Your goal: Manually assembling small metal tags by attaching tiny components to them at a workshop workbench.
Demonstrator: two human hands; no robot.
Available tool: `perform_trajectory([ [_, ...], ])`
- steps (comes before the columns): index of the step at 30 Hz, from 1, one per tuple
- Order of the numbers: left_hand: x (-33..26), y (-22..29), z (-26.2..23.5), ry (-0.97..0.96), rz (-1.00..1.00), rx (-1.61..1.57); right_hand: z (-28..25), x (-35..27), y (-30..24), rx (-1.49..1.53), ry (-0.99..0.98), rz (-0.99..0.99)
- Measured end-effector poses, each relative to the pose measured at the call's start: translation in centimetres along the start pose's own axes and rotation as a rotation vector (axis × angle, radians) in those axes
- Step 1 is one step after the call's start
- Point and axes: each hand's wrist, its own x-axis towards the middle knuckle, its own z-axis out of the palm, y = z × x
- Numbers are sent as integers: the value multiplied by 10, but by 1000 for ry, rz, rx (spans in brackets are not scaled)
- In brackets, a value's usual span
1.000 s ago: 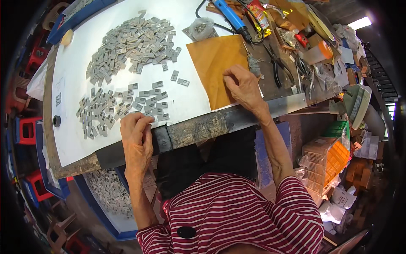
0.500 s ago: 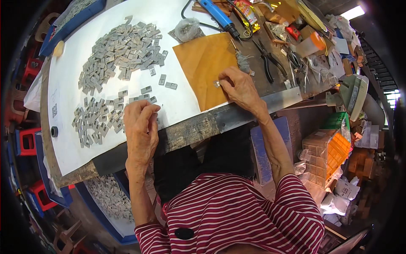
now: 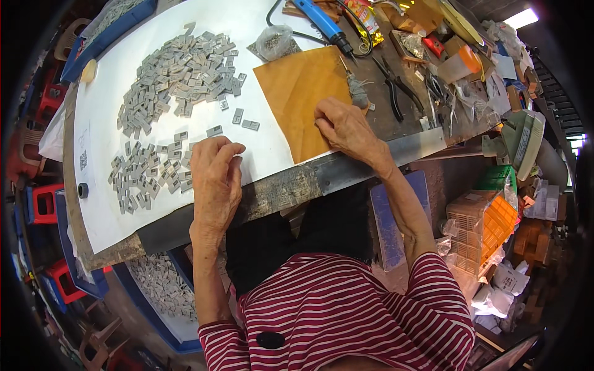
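Desk (image 3: 371, 162): worn, dark top with a metal strip along the near edge, most of it under a big white paper sheet (image 3: 142, 93).

White sheet: smooth and flat, its near edge running just short of the desk's edge. Bare paper lies open between the tag groups and the sheet's near edge.

Brown paper square (image 3: 303, 93): matte, tan, laid on the right end of the white sheet, one corner reaching toward the desk edge.

Grey tags: small flat rectangles, dull metal look. A dense heap (image 3: 179, 74) sits toward the far side of the white sheet; a looser scatter (image 3: 145, 176) lies nearer its near edge (a few strays between).

Left hand (image 3: 213, 176): palm down on the white sheet just right of the scatter, fingers curled, thumb meeting the fingertips; whether a tag is pinched I cannot tell.

Right hand (image 3: 343, 127): on the brown square's right edge, fingers bent narrow, tips pressed to the paper.

Beyond the brown square: black pliers (image 3: 396, 86), blue-handled tool (image 3: 322, 25), clutter crowding the desk's right end.
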Motion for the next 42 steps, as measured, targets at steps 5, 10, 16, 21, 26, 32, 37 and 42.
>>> perform_trajectory([
  [5,4,7,4,-8,10,-5,1,-1,5,-20,-15,-24],
  [10,5,12,11,-35,36,-39,2,-4,4,-9,15,-58],
  [16,6,20,25,-64,56,-73,1,-5,6,-47,43,-129],
  [21,7,27,35,-89,70,-97,4,-3,7,-144,-7,-128],
  [26,8,29,46,-111,81,-121,5,-3,11,-105,20,-138],
  [32,19,31,57,-103,86,-152,-7,-3,9,213,-20,77],
  [37,36,37,71,-55,-73,-454,-17,-3,2,738,-130,325],
  [42,40,35,78,-29,-31,-416,-27,-4,-2,1299,-332,515],
])
